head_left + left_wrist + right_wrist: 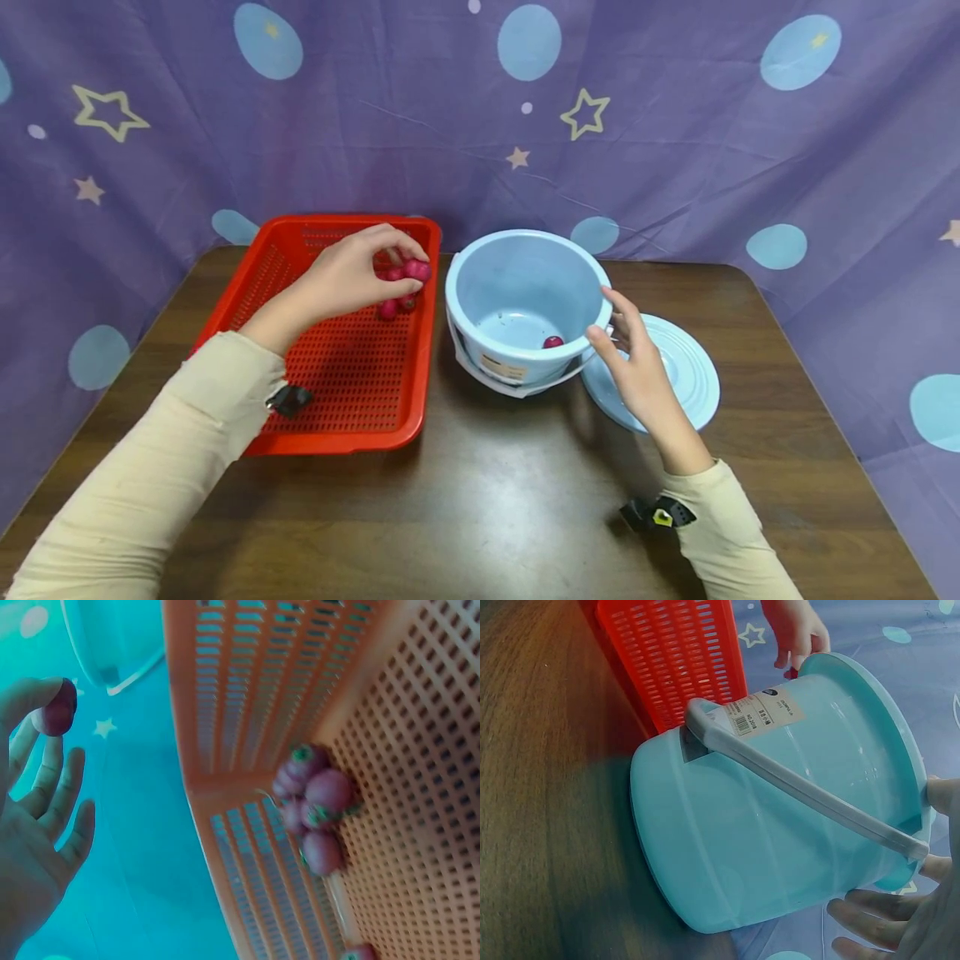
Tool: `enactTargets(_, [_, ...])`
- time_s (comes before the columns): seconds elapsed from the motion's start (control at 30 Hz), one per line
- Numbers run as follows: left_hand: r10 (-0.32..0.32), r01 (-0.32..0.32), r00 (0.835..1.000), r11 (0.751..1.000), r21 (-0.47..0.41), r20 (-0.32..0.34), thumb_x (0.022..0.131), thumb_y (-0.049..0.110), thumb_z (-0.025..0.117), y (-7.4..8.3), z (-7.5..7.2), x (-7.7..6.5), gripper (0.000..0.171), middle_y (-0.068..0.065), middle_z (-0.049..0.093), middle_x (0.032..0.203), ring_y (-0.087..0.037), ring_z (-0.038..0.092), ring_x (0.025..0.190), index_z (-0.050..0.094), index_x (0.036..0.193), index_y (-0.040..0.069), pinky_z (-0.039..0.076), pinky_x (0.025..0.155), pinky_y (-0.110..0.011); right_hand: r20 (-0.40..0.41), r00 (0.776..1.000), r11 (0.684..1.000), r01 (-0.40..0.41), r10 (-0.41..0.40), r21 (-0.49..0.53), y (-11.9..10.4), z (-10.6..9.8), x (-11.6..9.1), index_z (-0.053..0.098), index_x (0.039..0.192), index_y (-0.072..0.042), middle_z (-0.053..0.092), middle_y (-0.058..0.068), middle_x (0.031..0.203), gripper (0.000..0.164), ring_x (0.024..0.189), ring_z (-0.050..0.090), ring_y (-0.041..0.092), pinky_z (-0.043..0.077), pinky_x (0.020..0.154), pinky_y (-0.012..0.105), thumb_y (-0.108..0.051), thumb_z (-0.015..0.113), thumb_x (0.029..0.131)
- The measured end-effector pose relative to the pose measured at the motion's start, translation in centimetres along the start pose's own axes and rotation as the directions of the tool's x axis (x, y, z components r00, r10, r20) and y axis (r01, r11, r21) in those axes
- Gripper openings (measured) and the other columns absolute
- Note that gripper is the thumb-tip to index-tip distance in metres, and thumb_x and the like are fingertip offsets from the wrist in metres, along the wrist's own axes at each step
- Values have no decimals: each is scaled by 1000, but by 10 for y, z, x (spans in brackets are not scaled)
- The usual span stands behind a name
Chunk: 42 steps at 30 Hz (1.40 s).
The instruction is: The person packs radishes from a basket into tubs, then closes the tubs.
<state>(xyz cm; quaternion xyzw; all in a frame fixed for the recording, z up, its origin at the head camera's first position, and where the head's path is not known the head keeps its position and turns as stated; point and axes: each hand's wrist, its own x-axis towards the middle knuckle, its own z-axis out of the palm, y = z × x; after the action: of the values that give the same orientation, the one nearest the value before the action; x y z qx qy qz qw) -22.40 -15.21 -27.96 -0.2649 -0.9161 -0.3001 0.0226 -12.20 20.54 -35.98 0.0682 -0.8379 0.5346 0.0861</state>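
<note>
My left hand (360, 271) pinches a small round magenta-red radish (58, 711) between thumb and fingers, near the right rim of a red plastic basket (415, 417). Beneath it in the basket lies a cluster of radishes (330, 791) with green tops. My right hand (636, 358) holds the right rim of a light-blue bucket (517, 292), thumb and forefinger at the edge, the other fingers spread against the outside. One red radish (552, 342) lies on the bucket's floor.
The round light-blue lid (686, 367) lies on the wooden table (495, 500), right of the bucket and partly behind my right hand. The bucket's pale handle (502, 387) hangs down at its front. A purple patterned curtain (420, 108) stands behind the table.
</note>
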Motion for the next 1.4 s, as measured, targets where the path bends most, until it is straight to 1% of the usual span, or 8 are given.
enactTargets(0.07, [9, -9, 1000, 999, -46, -4, 82, 22, 82, 5, 2, 1, 30, 4, 62, 96, -13, 57, 87, 69, 109, 21, 46, 75, -36, 1, 1000, 1000, -2, 2, 1, 0, 1, 0, 33, 154, -25, 53, 20, 134, 58, 117, 49, 25, 37, 106, 45, -29, 56, 102])
enactTargets(0.17, [38, -39, 999, 993, -112, -7, 83, 20, 81, 12, 5, 4, 28, 3, 62, 96, -14, 58, 83, 69, 109, 19, 50, 69, -33, 1, 1000, 1000, -4, 4, 0, 0, 1, 0, 32, 154, -24, 52, 21, 137, 58, 119, 49, 25, 36, 106, 46, -29, 56, 102])
enactTargets(0.3, [83, -85, 996, 985, -148, -17, 83, 19, 81, 20, 8, 8, 29, 3, 61, 96, -14, 57, 82, 70, 110, 18, 51, 68, -31, 2, 1000, 1000, -2, 2, -3, 1, 1, 0, 32, 154, -25, 52, 21, 139, 58, 120, 49, 26, 36, 106, 46, -30, 56, 102])
enactTargets(0.47, [135, -136, 991, 982, -132, -19, 82, 20, 83, 28, 14, 14, 30, 3, 61, 97, -15, 56, 86, 70, 109, 18, 48, 73, -33, 0, 1000, 1000, 1, -1, -3, 0, 0, 1, 32, 154, -25, 52, 21, 137, 58, 120, 49, 25, 36, 107, 46, -29, 56, 102])
enactTargets(0.73, [165, -160, 986, 976, -148, 21, 82, 19, 83, 39, 27, 21, 28, 3, 61, 100, -16, 56, 91, 72, 108, 17, 46, 72, -33, -4, 1000, 1000, -2, 2, -5, 1, 0, 1, 32, 154, -25, 53, 23, 136, 57, 120, 50, 27, 36, 107, 46, -30, 55, 102])
enactTargets(0.83, [179, -173, 983, 976, -130, 39, 82, 18, 82, 42, 32, 22, 27, 3, 60, 101, -16, 56, 90, 72, 107, 18, 47, 73, -33, -5, 1000, 1000, -1, 1, -4, 1, 0, 1, 32, 154, -25, 53, 23, 135, 57, 118, 50, 27, 36, 108, 46, -30, 55, 102])
enactTargets(1.1, [182, -177, 980, 982, -58, 81, 83, 18, 82, 43, 39, 21, 26, 2, 60, 101, -15, 55, 92, 71, 107, 19, 46, 74, -33, -2, 1000, 1000, 5, -5, -1, 1, 0, 1, 32, 154, -24, 52, 23, 137, 57, 121, 50, 27, 36, 107, 47, -29, 55, 102])
enactTargets(1.4, [181, -176, 979, 983, -57, 94, 83, 19, 81, 41, 40, 21, 26, 2, 61, 100, -14, 55, 92, 72, 107, 19, 46, 75, -33, 1, 1000, 1000, 4, -4, 4, 2, 0, 2, 32, 154, -24, 51, 23, 139, 57, 122, 49, 27, 36, 108, 47, -29, 55, 102])
